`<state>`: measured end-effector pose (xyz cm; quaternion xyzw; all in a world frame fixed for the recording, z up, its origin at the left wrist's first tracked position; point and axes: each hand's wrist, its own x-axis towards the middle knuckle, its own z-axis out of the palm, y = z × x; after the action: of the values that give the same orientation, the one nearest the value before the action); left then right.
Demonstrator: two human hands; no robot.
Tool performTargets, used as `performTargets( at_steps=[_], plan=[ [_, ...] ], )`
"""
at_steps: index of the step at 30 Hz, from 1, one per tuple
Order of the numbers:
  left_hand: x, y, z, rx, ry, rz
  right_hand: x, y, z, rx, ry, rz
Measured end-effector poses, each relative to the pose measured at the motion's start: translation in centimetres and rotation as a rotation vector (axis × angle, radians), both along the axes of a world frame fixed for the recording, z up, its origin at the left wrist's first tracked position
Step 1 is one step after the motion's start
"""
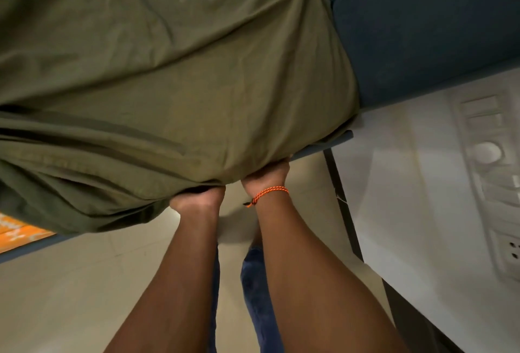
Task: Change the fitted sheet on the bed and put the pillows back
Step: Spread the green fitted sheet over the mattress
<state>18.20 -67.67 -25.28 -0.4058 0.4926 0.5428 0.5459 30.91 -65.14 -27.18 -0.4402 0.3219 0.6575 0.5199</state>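
Forearms, two, bare, reached from the lower edge of the view up to the near corner of the bed.

Left hand (198, 198): at the hem of the fitted sheet (168, 71), fingers tucked beneath the cloth and hidden; appeared to grasp the hem, though the grip itself could not be seen.

Right hand (267, 174): just right of the left hand, fingers likewise under the sheet at the bed corner; grip presumed on the cloth, not plainly visible. Orange braided wristband (270, 192) on its wrist.

Fitted sheet: olive green, wrinkled, spread over the bed and bunched in folds along the near edge, left of the hands.

Bed base (323, 148): dark blue edge showing just right of the sheet corner.

Headboard (422, 29): dark blue, padded, beyond the sheet's right edge.

Orange patch with pale lettering (17, 233): below the sheet's hanging fold, far left.

Floor (70, 296): pale tiles beneath the bed edge.

Wall (408, 183): white, right of the bed, carrying a switch and socket panel (489, 178).
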Motion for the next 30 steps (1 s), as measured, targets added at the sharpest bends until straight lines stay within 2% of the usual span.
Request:
performTargets(
  at_steps=[1,3,6,8,10,11,14,16,19,20,21,23,25,26,30],
  plan=[
    [0.2,0.3,-0.3,0.037,-0.024,0.078,0.2,0.0,-0.4,0.006,-0.005,0.053],
    [-0.1,0.5,-0.5,0.021,0.014,0.049,0.4,0.2,-0.6,0.017,-0.019,0.154],
    [-0.7,0.5,-1.7,-0.064,0.105,-0.198,0.9,0.7,-0.2,-0.061,-0.092,0.211],
    [-1.4,0.5,-3.0,-0.258,0.143,-0.308,1.1,1.0,0.6,-0.185,-0.219,0.242],
    [-2.2,0.2,-2.9,-0.325,0.193,-0.331,2.1,0.9,1.3,-0.345,-0.433,0.319],
    [-2.6,-0.3,-2.6,-0.357,0.192,-0.279,3.0,0.7,1.5,-0.396,-0.536,0.350],
    [-4.1,-2.2,-2.2,-0.350,0.233,-0.242,4.7,-0.1,2.9,-0.389,-0.612,0.389],
    [-5.3,-3.1,-1.8,-0.379,0.247,-0.156,3.6,-1.1,3.8,-0.322,-0.714,0.575],
    [-6.7,-4.1,-0.6,-0.524,0.589,-0.185,0.5,-3.1,5.1,-0.248,-1.107,0.862],
    [-7.1,-4.1,1.5,-0.568,0.739,-0.209,-0.6,-3.9,5.9,-0.222,-1.178,0.932],
    [-7.7,-3.9,3.0,-0.636,0.910,-0.248,-1.7,-4.6,6.5,-0.199,-1.191,0.981],
    [-10.1,-3.3,5.0,-0.734,1.123,-0.264,-4.6,-6.2,7.5,-0.132,-1.039,1.124],
    [-14.2,-2.3,6.2,-0.818,1.162,-0.313,-8.6,-8.0,8.2,0.019,-0.856,1.237],
    [-16.8,-2.0,6.4,-0.821,1.183,-0.379,-10.7,-8.9,8.6,0.117,-0.850,1.273],
    [-26.2,-0.9,5.7,-0.591,1.238,-0.804,-20.2,-10.9,10.1,0.496,-1.145,1.369]
  ],
)
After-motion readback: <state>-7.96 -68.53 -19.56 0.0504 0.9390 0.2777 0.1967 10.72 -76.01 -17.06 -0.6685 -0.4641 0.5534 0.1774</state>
